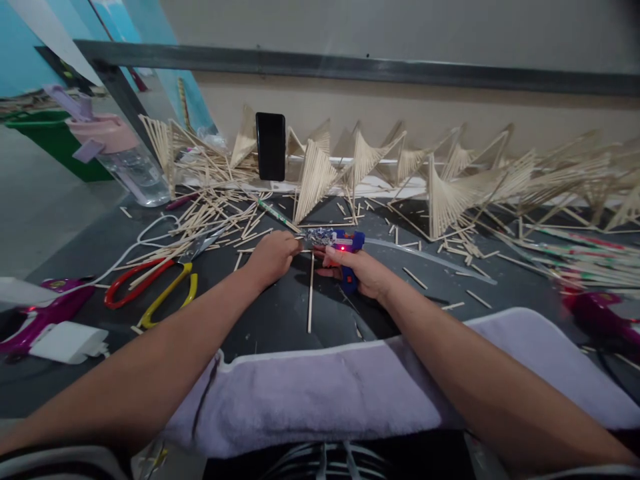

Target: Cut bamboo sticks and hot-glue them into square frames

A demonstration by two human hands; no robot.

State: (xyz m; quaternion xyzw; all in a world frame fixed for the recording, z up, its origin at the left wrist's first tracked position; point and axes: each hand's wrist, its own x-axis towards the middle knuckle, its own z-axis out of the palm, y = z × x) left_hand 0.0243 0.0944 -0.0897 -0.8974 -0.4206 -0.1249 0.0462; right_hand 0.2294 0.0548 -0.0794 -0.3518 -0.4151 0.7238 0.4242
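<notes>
My right hand (365, 270) is wrapped around a blue glue gun (351, 241) with a glowing red light. Its nozzle end is covered in crumpled foil and points left, and a long clear glue stick (430, 255) trails from its back. Close to the nozzle, my left hand (274, 257) has its fingers pinched together on a thin wooden stick (245, 251) lying crosswise. Its fingertips are partly hidden. Another wooden stick (311, 293) lies on the dark table below the nozzle, pointing toward me.
Fan-shaped stick structures (316, 175) line the back, beside an upright black phone (271, 147). To the left are scissors (170, 287) with red and yellow handles, loose sticks, a white charger (70, 341) and a bottle (135, 167). A lilac cloth (330, 387) covers the front edge.
</notes>
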